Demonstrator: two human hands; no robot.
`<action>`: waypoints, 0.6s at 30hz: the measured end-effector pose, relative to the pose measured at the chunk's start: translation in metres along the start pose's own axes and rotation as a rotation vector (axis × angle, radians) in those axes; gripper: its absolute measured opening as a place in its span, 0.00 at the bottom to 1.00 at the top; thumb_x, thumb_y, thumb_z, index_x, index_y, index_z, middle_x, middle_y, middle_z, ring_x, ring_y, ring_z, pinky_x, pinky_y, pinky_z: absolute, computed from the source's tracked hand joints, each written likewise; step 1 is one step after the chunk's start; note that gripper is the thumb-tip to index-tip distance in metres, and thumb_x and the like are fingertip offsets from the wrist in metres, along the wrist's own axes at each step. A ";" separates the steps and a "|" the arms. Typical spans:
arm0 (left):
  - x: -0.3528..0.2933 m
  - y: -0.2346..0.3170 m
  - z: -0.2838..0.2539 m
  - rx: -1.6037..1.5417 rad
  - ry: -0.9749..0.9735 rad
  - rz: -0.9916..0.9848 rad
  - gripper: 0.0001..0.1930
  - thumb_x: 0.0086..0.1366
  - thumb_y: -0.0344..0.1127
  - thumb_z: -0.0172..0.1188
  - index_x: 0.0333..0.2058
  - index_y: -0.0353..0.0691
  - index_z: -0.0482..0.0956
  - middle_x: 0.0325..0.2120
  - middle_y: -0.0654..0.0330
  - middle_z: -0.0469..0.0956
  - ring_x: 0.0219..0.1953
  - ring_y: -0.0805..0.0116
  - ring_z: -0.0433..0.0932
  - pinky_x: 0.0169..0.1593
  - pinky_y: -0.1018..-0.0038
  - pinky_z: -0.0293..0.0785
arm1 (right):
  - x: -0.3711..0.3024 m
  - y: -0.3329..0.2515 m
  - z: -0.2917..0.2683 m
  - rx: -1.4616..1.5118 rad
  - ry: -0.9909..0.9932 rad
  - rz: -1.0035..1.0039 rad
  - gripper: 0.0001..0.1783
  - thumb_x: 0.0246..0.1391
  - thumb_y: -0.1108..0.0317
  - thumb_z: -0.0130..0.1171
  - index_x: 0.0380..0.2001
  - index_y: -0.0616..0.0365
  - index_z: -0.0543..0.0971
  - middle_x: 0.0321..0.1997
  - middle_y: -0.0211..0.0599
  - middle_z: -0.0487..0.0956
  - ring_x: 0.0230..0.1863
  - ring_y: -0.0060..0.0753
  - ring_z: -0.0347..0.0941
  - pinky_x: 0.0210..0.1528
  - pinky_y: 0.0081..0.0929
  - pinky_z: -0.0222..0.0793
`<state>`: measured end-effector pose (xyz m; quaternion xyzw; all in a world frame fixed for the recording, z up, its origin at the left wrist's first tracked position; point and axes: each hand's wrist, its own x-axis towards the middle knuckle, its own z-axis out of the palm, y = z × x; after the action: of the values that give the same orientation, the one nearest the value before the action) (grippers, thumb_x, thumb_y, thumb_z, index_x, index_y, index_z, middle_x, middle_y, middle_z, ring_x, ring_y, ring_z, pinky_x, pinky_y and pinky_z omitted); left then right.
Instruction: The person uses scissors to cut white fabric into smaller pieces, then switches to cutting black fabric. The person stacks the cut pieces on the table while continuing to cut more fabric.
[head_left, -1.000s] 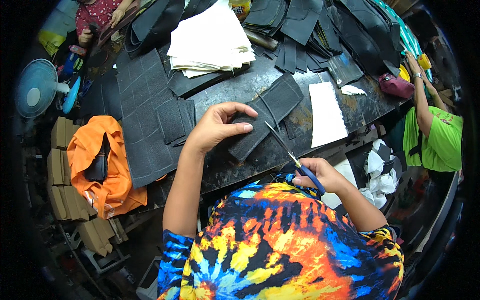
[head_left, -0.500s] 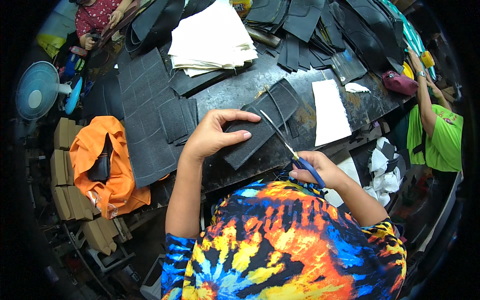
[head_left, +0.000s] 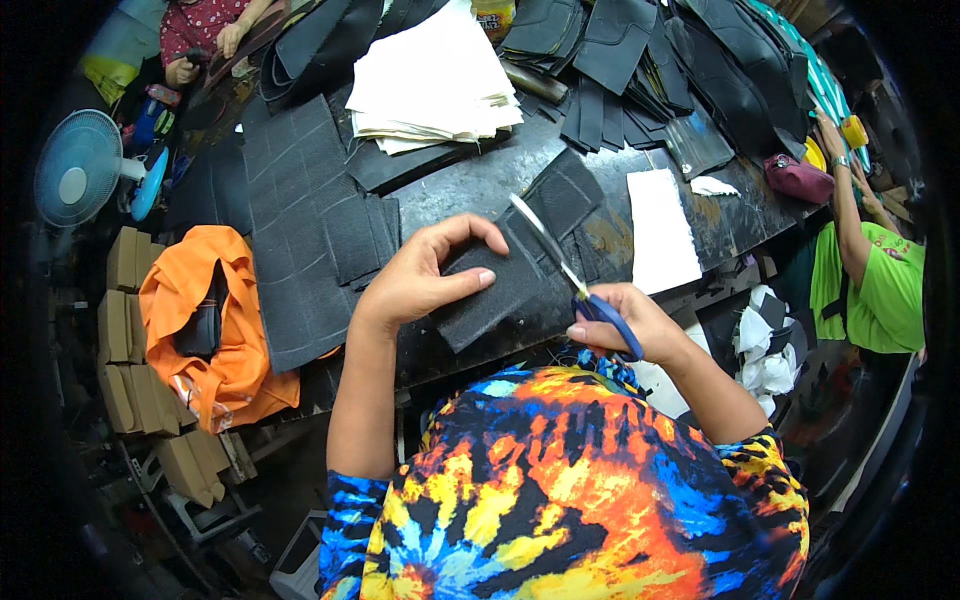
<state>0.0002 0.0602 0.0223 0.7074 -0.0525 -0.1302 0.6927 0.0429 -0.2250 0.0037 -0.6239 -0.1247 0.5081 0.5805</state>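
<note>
Gripping a pair of blue-handled scissors with slim metal blades [head_left: 581,293], the right hand [head_left: 640,322] is closed around the handles near the front edge of a worn black table [head_left: 612,238]. The blades point up and to the left, lying across the view of a flat, rectangular piece of black textured material [head_left: 495,300]; whether they touch it, I cannot tell. That piece lies in front of the person, between the two hands. The left hand [head_left: 415,275] is at its left side, thumb and forefinger curved with a moderate gap between their tips, the thumb tip over the black surface; whether the hidden fingers grip the piece, I cannot tell. Past the blades lies more black material [head_left: 574,190] with a pale line across it.

To the left, a long black sheet marked with pale lines [head_left: 290,240] has a small pile of black rectangles [head_left: 350,245] on its right edge. Near the far side sits a thick stack of white sheets [head_left: 435,85], and to the right lies a single white sheet with a ragged edge [head_left: 663,230]. A maroon pouch [head_left: 798,180] rests at the table's right end, near a co-worker in a bright green shirt [head_left: 890,290]. An orange cloth bag [head_left: 245,350] sits at the left, below a pale blue fan [head_left: 75,185]
</note>
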 end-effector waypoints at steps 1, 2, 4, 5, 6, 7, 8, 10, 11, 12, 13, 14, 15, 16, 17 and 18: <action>0.001 -0.001 0.002 -0.045 -0.010 0.044 0.25 0.53 0.26 0.71 0.51 0.37 0.74 0.43 0.63 0.80 0.46 0.74 0.77 0.55 0.75 0.71 | 0.002 -0.003 0.001 0.026 0.022 -0.067 0.16 0.52 0.59 0.71 0.30 0.56 0.76 0.24 0.25 0.76 0.27 0.16 0.72 0.30 0.18 0.66; 0.002 -0.002 0.006 -0.084 -0.016 0.054 0.29 0.53 0.26 0.71 0.53 0.38 0.71 0.43 0.62 0.79 0.46 0.74 0.77 0.54 0.76 0.72 | 0.005 -0.007 0.002 0.037 0.052 -0.114 0.17 0.51 0.59 0.72 0.31 0.57 0.76 0.25 0.25 0.77 0.28 0.16 0.72 0.30 0.17 0.66; 0.005 -0.005 0.009 -0.206 -0.189 -0.112 0.44 0.49 0.21 0.73 0.63 0.40 0.59 0.42 0.60 0.78 0.46 0.75 0.77 0.52 0.78 0.73 | 0.017 -0.015 0.004 -0.016 0.110 -0.260 0.20 0.49 0.60 0.73 0.38 0.60 0.77 0.34 0.27 0.79 0.34 0.16 0.74 0.37 0.18 0.70; 0.006 -0.006 0.013 -0.231 -0.133 -0.103 0.44 0.53 0.27 0.72 0.66 0.41 0.56 0.43 0.56 0.78 0.48 0.72 0.77 0.52 0.76 0.74 | 0.027 -0.018 0.008 0.067 0.144 -0.262 0.19 0.49 0.63 0.72 0.39 0.60 0.77 0.36 0.28 0.80 0.35 0.17 0.75 0.39 0.20 0.72; 0.006 -0.008 0.016 -0.290 -0.123 0.014 0.45 0.57 0.32 0.71 0.68 0.41 0.52 0.45 0.52 0.79 0.50 0.69 0.78 0.53 0.74 0.75 | 0.036 -0.021 0.013 0.143 0.206 -0.231 0.18 0.50 0.65 0.72 0.41 0.61 0.78 0.37 0.30 0.81 0.37 0.19 0.77 0.42 0.21 0.74; 0.007 -0.008 0.019 -0.392 0.069 0.079 0.46 0.62 0.39 0.67 0.71 0.44 0.45 0.49 0.46 0.77 0.51 0.65 0.78 0.53 0.71 0.76 | 0.037 -0.025 0.014 0.255 0.198 -0.371 0.14 0.52 0.68 0.71 0.40 0.61 0.79 0.35 0.26 0.80 0.36 0.14 0.74 0.40 0.16 0.72; 0.007 -0.008 0.023 -0.510 0.239 0.191 0.48 0.66 0.46 0.63 0.73 0.46 0.39 0.52 0.41 0.75 0.53 0.61 0.78 0.53 0.69 0.77 | 0.043 -0.027 0.017 0.313 0.308 -0.457 0.14 0.53 0.69 0.70 0.41 0.62 0.79 0.35 0.26 0.81 0.36 0.14 0.75 0.39 0.15 0.71; -0.002 -0.008 0.038 -0.754 0.398 0.285 0.51 0.68 0.61 0.54 0.73 0.50 0.26 0.66 0.38 0.59 0.59 0.52 0.73 0.63 0.57 0.68 | 0.051 -0.033 0.019 0.361 0.489 -0.625 0.13 0.54 0.69 0.69 0.41 0.62 0.79 0.35 0.26 0.81 0.35 0.15 0.75 0.39 0.15 0.71; -0.007 -0.009 0.052 -0.687 0.365 0.358 0.52 0.67 0.62 0.54 0.73 0.50 0.27 0.68 0.39 0.56 0.62 0.53 0.70 0.65 0.56 0.64 | 0.055 -0.036 0.020 0.341 0.567 -0.648 0.12 0.55 0.70 0.68 0.41 0.63 0.79 0.35 0.27 0.81 0.35 0.15 0.75 0.39 0.15 0.72; -0.008 -0.010 0.067 -0.589 0.412 0.359 0.53 0.66 0.63 0.55 0.73 0.49 0.28 0.69 0.41 0.54 0.64 0.53 0.66 0.67 0.55 0.61 | 0.055 -0.036 0.022 0.266 0.565 -0.643 0.12 0.56 0.70 0.67 0.40 0.63 0.79 0.35 0.26 0.81 0.34 0.14 0.74 0.39 0.15 0.71; -0.005 -0.012 0.075 -0.476 0.344 0.381 0.52 0.66 0.59 0.59 0.74 0.45 0.34 0.70 0.44 0.51 0.68 0.58 0.61 0.67 0.57 0.60 | 0.054 -0.035 0.025 0.191 0.584 -0.598 0.12 0.56 0.70 0.67 0.40 0.63 0.79 0.35 0.26 0.81 0.34 0.14 0.74 0.38 0.15 0.71; -0.002 -0.014 0.085 -0.391 0.441 0.375 0.44 0.66 0.45 0.64 0.72 0.37 0.49 0.66 0.49 0.60 0.63 0.65 0.66 0.64 0.65 0.63 | 0.053 -0.032 0.029 0.166 0.588 -0.575 0.12 0.56 0.69 0.68 0.39 0.62 0.78 0.33 0.24 0.80 0.32 0.13 0.73 0.37 0.15 0.70; 0.001 -0.014 0.083 -0.369 0.474 0.372 0.38 0.65 0.37 0.64 0.68 0.34 0.57 0.62 0.51 0.65 0.60 0.67 0.68 0.63 0.68 0.64 | 0.052 -0.029 0.034 0.230 0.489 -0.642 0.12 0.55 0.68 0.68 0.38 0.62 0.78 0.32 0.23 0.79 0.31 0.13 0.72 0.35 0.14 0.69; 0.007 -0.015 0.080 -0.340 0.495 0.367 0.32 0.63 0.29 0.65 0.64 0.31 0.64 0.59 0.54 0.69 0.57 0.70 0.70 0.61 0.72 0.66 | 0.050 -0.024 0.037 0.148 0.454 -0.609 0.11 0.55 0.67 0.69 0.35 0.60 0.77 0.29 0.23 0.78 0.30 0.12 0.71 0.34 0.15 0.68; 0.012 -0.014 0.072 -0.290 0.599 0.382 0.28 0.62 0.25 0.65 0.60 0.31 0.68 0.55 0.56 0.72 0.55 0.71 0.71 0.60 0.74 0.66 | 0.048 -0.020 0.037 0.116 0.379 -0.522 0.11 0.55 0.67 0.68 0.35 0.60 0.76 0.29 0.26 0.78 0.30 0.16 0.72 0.35 0.16 0.69; 0.017 -0.014 0.062 -0.251 0.711 0.399 0.24 0.61 0.21 0.65 0.56 0.30 0.72 0.52 0.58 0.74 0.53 0.73 0.72 0.58 0.77 0.67 | 0.046 -0.016 0.035 0.029 0.307 -0.434 0.12 0.56 0.67 0.67 0.35 0.60 0.75 0.28 0.28 0.78 0.30 0.19 0.73 0.36 0.18 0.69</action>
<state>-0.0006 -0.0039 0.0065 0.5943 0.0699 0.2528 0.7602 0.0436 -0.1655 0.0020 -0.6438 -0.1587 0.2730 0.6970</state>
